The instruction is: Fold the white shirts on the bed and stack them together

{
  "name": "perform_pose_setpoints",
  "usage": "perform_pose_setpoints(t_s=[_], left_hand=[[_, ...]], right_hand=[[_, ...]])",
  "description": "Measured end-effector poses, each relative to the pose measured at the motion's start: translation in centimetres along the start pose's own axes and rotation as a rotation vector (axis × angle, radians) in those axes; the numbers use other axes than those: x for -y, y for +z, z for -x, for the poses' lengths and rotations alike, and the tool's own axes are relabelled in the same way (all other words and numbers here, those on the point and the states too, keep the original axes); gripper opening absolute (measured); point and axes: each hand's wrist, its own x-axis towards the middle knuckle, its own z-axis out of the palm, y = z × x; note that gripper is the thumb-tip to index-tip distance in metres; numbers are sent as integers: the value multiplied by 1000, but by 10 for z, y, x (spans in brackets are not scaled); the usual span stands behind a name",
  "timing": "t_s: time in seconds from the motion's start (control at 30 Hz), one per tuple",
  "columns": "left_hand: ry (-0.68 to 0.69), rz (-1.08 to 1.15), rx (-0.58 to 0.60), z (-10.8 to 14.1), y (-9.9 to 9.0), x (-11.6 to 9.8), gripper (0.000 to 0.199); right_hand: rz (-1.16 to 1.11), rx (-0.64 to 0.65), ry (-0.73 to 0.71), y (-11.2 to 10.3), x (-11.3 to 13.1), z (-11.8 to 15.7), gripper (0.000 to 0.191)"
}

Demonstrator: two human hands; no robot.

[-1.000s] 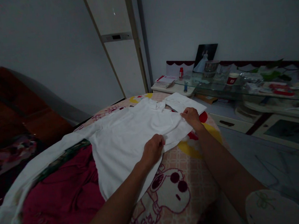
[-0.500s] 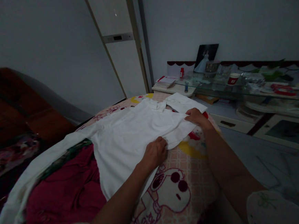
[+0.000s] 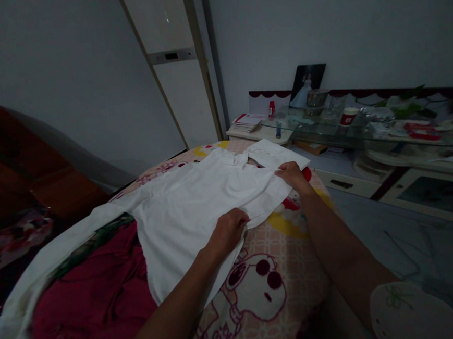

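A white long-sleeved shirt [image 3: 182,209] lies spread on a patterned blanket [image 3: 293,268], its collar toward the far side. One sleeve stretches out to the left; the part near the far right looks folded over. My left hand [image 3: 231,226] is closed on the shirt's near right edge. Farther off, my right hand [image 3: 292,175] pinches the cloth by the right shoulder and sleeve. Dark red clothing [image 3: 98,289] lies to the left, between the shirt's body and its left sleeve.
Beyond the blanket, a glass-topped cabinet [image 3: 336,174] carries a paper cup [image 3: 348,116], papers [image 3: 245,123], a red bottle [image 3: 271,109] and a framed photo [image 3: 306,86]. A tall white unit [image 3: 183,94] stands in the back corner. Brown wooden furniture [image 3: 54,172] is at the left.
The view has shifted slightly. My left hand's fingers have drawn together at the shirt's edge, with the wrist a little raised. My right hand keeps its pinch.
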Motion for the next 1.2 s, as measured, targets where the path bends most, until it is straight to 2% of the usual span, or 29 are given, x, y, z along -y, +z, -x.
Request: perform_pose_setpoints(t_s=[0.1, 0.17, 0.3, 0.37, 0.47, 0.53, 0.6, 0.7, 0.77, 1.03, 1.2], left_hand=[[43, -77, 15, 6, -2, 2, 38], [16, -128, 27, 7, -3, 4, 44], [-94, -231, 23, 5, -2, 6, 26], [-106, -232, -24, 2, -3, 5, 15], [-36, -123, -150, 1, -4, 2, 8], [32, -59, -190, 2, -4, -2, 8], [71, -60, -137, 3, -2, -5, 11], [74, -157, 30, 2, 1, -10, 17], [60, -229, 100, 2, 3, -11, 19], [45, -192, 125, 2, 0, 1, 10], [-3, -253, 124, -1, 2, -6, 14]], right_hand=[[13, -1, -4, 1, -1, -1, 12], [20, -1, -3, 2, -2, -1, 11], [30, 2, 0, 2, -2, -1, 12], [34, 2, 6, 3, -2, -1, 12], [32, 2, 13, 3, -3, -2, 11], [36, -2, 18, 4, -3, -3, 11], [39, -5, 20, 4, -4, -3, 11], [29, -2, 14, 4, -4, -3, 11], [19, -2, 7, 4, -5, -2, 12], [23, 12, -9, 1, -1, 1, 12], [-26, 104, 21, -4, 1, 5, 8]])
